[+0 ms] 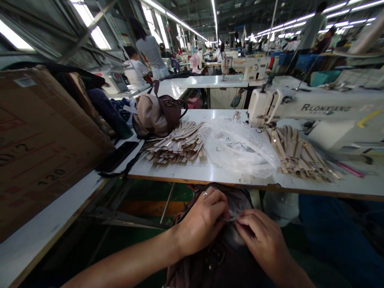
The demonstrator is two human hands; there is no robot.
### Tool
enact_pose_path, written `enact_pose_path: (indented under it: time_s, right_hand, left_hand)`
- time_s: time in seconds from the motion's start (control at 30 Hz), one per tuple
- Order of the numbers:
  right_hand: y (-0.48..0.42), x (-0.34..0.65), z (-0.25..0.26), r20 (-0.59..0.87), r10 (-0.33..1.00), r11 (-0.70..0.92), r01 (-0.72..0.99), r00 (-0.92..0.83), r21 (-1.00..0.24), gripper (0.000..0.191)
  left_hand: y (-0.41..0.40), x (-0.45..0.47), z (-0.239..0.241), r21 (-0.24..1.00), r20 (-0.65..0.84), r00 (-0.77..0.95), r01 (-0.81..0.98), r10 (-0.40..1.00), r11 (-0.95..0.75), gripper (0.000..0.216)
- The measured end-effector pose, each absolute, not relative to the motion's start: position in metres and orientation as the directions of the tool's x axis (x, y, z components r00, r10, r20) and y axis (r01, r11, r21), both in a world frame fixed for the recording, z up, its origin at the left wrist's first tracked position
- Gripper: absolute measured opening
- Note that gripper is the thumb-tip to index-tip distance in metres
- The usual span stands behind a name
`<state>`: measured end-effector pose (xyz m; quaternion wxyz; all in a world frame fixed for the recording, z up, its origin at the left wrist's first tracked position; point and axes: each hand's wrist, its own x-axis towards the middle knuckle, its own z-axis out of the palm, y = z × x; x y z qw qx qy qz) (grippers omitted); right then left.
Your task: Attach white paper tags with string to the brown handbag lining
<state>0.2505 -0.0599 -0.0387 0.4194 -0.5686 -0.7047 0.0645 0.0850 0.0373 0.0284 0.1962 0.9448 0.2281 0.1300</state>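
Observation:
A dark brown bag (223, 260) lies in my lap, below the table's front edge. My left hand (202, 220) is closed on its top edge, a ring on one finger. My right hand (262, 236) pinches the same edge just to the right, fingertips meeting the left hand's at a small tab or zipper. On the table (210, 174) above lie two heaps of tan strips with metal ends, one heap (177, 144) on the left and one heap (297, 154) on the right.
A clear plastic bag (240, 148) lies between the heaps. A white sewing machine (318, 110) stands at the right. A brown and beige handbag (159, 112) sits at the table's far left, a large cardboard box (42, 144) beside it. Other people work in the background.

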Motion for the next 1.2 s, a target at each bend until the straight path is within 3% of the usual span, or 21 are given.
enact_pose_path:
  time_s: [0.1, 0.27, 0.5, 0.63, 0.73, 0.8, 0.9, 1.13, 1.2]
  right_hand:
    - [-0.060, 0.250, -0.038, 0.456, 0.887, 0.276, 0.715, 0.067, -0.642, 0.008]
    - [-0.061, 0.251, -0.036, 0.359, 0.927, 0.207, 0.650, 0.108, -0.731, 0.010]
    - [-0.066, 0.254, -0.047, 0.521, 0.853, 0.367, 0.749, -0.035, -0.552, 0.013]
    - [-0.066, 0.255, -0.047, 0.572, 0.815, 0.445, 0.731, -0.091, -0.517, 0.017]
    - [-0.064, 0.256, -0.046, 0.567, 0.820, 0.433, 0.726, -0.072, -0.534, 0.014]
    - [-0.063, 0.256, -0.047, 0.557, 0.829, 0.410, 0.720, -0.040, -0.559, 0.010]
    - [-0.063, 0.255, -0.047, 0.539, 0.842, 0.371, 0.710, 0.015, -0.599, 0.010]
    - [-0.065, 0.257, -0.046, 0.518, 0.855, 0.371, 0.734, -0.031, -0.569, 0.007]
    - [-0.064, 0.257, -0.045, 0.510, 0.859, 0.371, 0.743, -0.046, -0.558, 0.009]
  left_hand:
    - [0.040, 0.082, 0.012, 0.511, 0.190, 0.865, 0.317, 0.465, -0.799, 0.010]
    - [0.038, 0.074, -0.009, 0.432, 0.323, 0.855, 0.249, 0.407, -0.867, 0.012]
    - [0.027, 0.078, 0.006, 0.173, 0.308, 0.871, 0.344, 0.382, -0.923, 0.013]
    - [0.018, 0.084, 0.015, 0.278, 0.219, 0.840, 0.434, 0.496, -0.857, 0.012]
    - [0.022, 0.087, 0.015, 0.477, 0.150, 0.817, 0.433, 0.556, -0.765, 0.005]
    - [0.028, 0.087, 0.016, 0.607, 0.111, 0.823, 0.388, 0.557, -0.694, 0.008]
    - [0.036, 0.085, 0.018, 0.655, 0.115, 0.844, 0.332, 0.524, -0.679, 0.009]
    - [0.042, 0.071, 0.006, 0.389, 0.223, 0.932, 0.184, 0.286, -0.903, 0.014]
    - [0.042, 0.070, 0.003, 0.367, 0.226, 0.945, 0.142, 0.237, -0.919, 0.017]
